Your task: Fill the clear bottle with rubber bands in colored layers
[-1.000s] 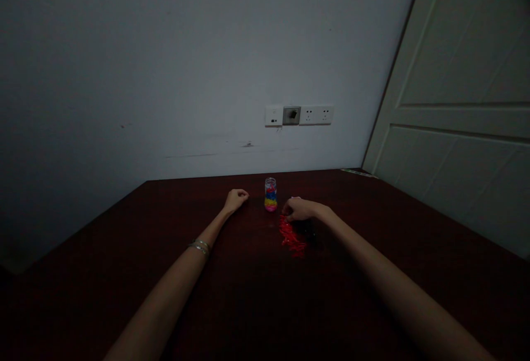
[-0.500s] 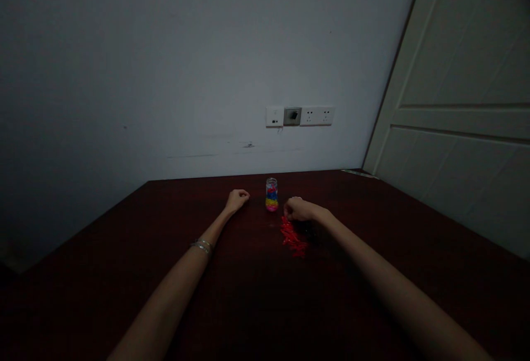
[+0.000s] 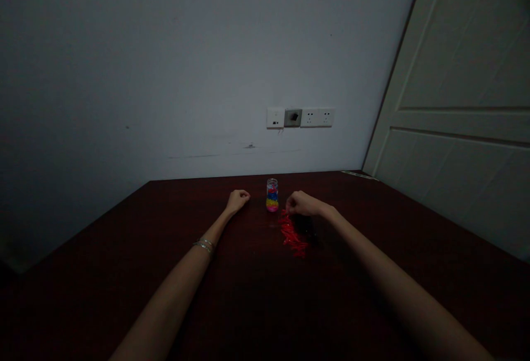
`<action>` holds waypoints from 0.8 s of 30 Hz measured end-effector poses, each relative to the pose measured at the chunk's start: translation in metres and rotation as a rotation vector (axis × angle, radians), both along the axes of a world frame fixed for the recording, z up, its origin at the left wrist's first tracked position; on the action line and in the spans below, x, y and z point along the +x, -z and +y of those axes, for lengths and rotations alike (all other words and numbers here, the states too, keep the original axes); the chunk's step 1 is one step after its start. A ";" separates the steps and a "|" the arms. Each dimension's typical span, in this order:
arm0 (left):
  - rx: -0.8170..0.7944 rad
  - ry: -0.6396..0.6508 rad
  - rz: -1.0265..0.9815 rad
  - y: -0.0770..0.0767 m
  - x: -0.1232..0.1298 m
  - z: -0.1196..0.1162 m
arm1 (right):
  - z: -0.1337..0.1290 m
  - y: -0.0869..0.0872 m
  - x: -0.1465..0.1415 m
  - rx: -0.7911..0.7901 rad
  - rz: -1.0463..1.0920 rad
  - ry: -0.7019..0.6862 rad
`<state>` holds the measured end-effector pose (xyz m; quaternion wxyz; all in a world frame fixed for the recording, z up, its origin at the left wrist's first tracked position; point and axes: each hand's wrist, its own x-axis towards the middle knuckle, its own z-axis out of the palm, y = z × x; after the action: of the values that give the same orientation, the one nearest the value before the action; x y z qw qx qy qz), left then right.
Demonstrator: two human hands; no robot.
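A small clear glass jar [image 3: 272, 197] stands upright on the table, open at the top, holding layers of small pink, yellow, blue and red pieces. Right of and nearer than the jar lies a loose pile of thin, small red pieces [image 3: 293, 238]. Over the far end of that pile is my right hand [image 3: 301, 204], its fingertips pinched together with red showing at them; the exact shape of the piece is too small to make out. My left hand [image 3: 237, 200] rests on the table left of the jar, fingers loosely curled in, with nothing visible in them.
The dark red-brown table [image 3: 248, 295] reaches back to a pale wall. Sockets and switches [image 3: 300, 117] sit on the wall behind the jar. A pale panelled door [image 3: 464, 101] stands at the right. A thin strip [image 3: 359, 175] lies along the table's back right edge.
My right hand has risen slightly from the red pile, its fingertips lifting off with red at them. My left hand and the jar stay in place.
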<state>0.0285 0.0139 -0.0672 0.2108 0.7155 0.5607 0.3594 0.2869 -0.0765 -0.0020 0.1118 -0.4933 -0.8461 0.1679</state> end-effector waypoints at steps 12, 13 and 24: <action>0.019 0.020 0.004 0.006 -0.001 0.004 | 0.011 -0.065 0.009 0.047 0.198 -0.018; 0.021 0.024 -0.003 0.006 -0.001 0.005 | 0.015 -0.072 0.009 0.071 0.204 -0.028; 0.017 0.017 -0.001 0.005 -0.001 0.003 | 0.040 -0.102 -0.035 0.200 -0.063 0.011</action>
<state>0.0280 0.0174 -0.0727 0.2080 0.7220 0.5513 0.3626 0.2516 -0.0365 0.1003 0.1347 -0.4894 -0.8590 0.0666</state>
